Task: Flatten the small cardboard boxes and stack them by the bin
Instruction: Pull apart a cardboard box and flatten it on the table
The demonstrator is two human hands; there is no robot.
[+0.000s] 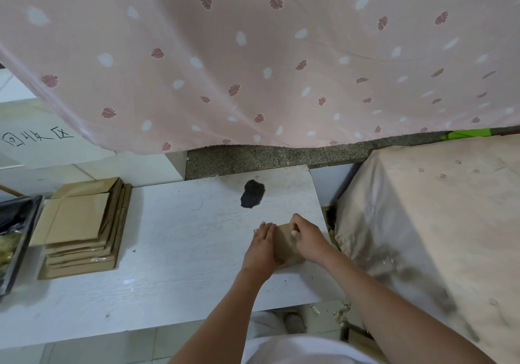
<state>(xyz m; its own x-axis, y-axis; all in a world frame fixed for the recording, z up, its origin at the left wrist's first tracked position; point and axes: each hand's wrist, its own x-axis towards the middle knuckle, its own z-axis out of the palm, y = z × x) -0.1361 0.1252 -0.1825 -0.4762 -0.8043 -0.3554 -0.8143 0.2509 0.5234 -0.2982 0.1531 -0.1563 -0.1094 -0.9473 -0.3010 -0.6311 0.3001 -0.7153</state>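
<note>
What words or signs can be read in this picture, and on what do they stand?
"回收区", handwritten in black on the white sheet at the far left.
No print can be read on the cardboard stack or on the box under the hands.

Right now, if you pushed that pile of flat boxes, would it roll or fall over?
Probably neither: the pile of flat boxes lies low and wide on the white table. Its uneven edges suggest the top sheets might slide apart.
</note>
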